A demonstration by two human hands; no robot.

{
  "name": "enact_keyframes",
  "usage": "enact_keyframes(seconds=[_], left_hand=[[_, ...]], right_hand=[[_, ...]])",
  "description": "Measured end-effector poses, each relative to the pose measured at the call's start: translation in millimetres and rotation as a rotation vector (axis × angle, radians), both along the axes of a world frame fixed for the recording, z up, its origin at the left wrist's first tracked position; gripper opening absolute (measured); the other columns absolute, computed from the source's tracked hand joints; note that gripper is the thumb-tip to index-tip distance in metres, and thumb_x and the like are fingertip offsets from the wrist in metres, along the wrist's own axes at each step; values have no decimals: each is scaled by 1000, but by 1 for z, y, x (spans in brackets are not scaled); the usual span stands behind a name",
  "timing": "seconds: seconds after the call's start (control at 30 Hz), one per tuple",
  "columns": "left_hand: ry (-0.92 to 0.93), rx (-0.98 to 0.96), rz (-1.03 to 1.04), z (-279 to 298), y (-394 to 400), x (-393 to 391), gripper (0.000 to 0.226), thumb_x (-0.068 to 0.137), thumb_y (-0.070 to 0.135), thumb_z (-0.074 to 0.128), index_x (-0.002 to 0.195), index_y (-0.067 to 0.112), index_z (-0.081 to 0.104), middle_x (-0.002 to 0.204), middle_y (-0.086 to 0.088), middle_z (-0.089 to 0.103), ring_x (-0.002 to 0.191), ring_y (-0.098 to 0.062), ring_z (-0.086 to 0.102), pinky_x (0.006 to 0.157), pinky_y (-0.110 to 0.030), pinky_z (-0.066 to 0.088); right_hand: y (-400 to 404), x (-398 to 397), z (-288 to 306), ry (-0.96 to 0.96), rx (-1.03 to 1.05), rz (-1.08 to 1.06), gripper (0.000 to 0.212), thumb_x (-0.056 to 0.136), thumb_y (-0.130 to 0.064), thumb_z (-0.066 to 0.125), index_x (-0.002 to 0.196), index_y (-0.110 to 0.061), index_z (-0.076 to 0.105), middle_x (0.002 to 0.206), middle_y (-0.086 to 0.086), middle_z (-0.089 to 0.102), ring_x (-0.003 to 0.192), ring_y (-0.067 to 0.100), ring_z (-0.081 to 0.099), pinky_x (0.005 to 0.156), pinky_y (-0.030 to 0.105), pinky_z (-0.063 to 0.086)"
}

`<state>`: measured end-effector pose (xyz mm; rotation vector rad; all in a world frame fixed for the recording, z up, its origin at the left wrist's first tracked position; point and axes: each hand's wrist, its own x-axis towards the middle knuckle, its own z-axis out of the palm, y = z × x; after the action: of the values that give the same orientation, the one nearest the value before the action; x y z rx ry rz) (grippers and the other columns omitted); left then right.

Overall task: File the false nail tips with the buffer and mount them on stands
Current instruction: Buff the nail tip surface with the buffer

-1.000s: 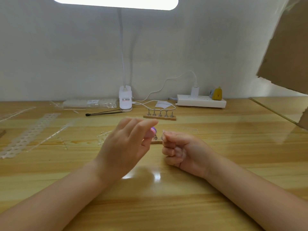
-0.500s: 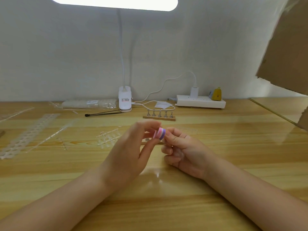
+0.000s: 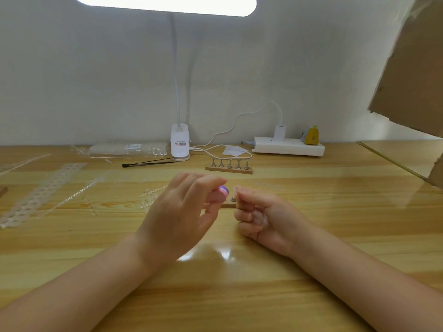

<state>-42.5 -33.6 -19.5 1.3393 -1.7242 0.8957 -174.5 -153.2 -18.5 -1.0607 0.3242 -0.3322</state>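
The left hand holds the pink buffer beside the right hand, whose curled fingers pinch a tiny clear tip.

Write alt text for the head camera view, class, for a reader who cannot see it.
Over a glossy wooden table, the left hand grips a small pink and purple buffer block beside the right hand, which pinches something tiny. Behind them stand a wooden base with five metal nail stands and a white clip lamp.
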Motion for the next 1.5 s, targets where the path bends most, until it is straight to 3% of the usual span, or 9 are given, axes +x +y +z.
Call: enact_keyframes(seconds=[0.17,0.27,0.43,0.6,0.7,0.8,1.0,1.23,1.5], left_hand=[[-151,39,-58,-2,-2,-7,31,88,9,65,113,14,48,93,-3,70,83,-21,61,81,-25,47],[-79,25,18,2,2,6,30,88,8,63,113,12,47,88,-5,69,77,-24,64,79,-29,49],[-136,38,-146,-1,-3,-12,27,90,8,62,113,13,48,101,-1,65,85,-19,61,84,-24,48],[-52,88,20,2,3,7,30,87,9,59,114,12,46,91,-4,68,82,-24,63,79,-31,49],[-41,51,-98,1,0,-5,33,88,9,62,116,13,46,99,0,62,86,-17,59,86,-21,45],[-45,103,-75,-3,-2,-5,31,90,10,61,117,15,46,97,-3,65,85,-22,62,82,-25,46],[340,160,51,-5,1,8,40,86,6,69,118,14,46,89,3,62,75,-14,60,73,-33,50],[465,173,9,-8,-1,3,34,88,11,66,117,7,50,90,3,62,77,-8,62,71,-20,51],[472,206,-62,-11,-1,2,34,88,14,65,118,10,49,95,7,63,84,-6,64,74,-26,55]], right_hand=[[1,-1,1,16,-102,78,9,75,-14,65,68,-16,60,61,-3,39,52,6,37,44,18,19],[0,-1,0,19,-57,53,10,77,-22,62,72,-15,57,60,-4,38,53,7,38,43,17,20],[1,-1,0,-27,-105,110,13,76,-12,57,66,-18,63,59,-3,45,48,6,39,42,18,20],[0,-1,-1,-8,-52,61,12,79,-20,59,68,-15,62,63,-2,37,52,8,38,40,16,23],[2,0,-1,-27,-78,66,13,79,-16,60,69,-17,67,63,-2,40,51,8,38,39,15,25],[1,-1,0,-16,-67,72,8,78,-15,58,73,-16,65,61,-3,43,51,8,39,39,15,25],[0,-1,2,25,29,20,19,79,-31,59,73,-13,55,62,-2,42,51,10,43,38,17,28],[-1,-1,-2,28,-223,-81,13,83,-7,66,87,-7,54,70,10,65,67,26,69,52,26,53],[1,-1,-9,40,-418,-95,8,78,-3,74,85,-6,70,77,12,71,72,27,71,61,27,56]])
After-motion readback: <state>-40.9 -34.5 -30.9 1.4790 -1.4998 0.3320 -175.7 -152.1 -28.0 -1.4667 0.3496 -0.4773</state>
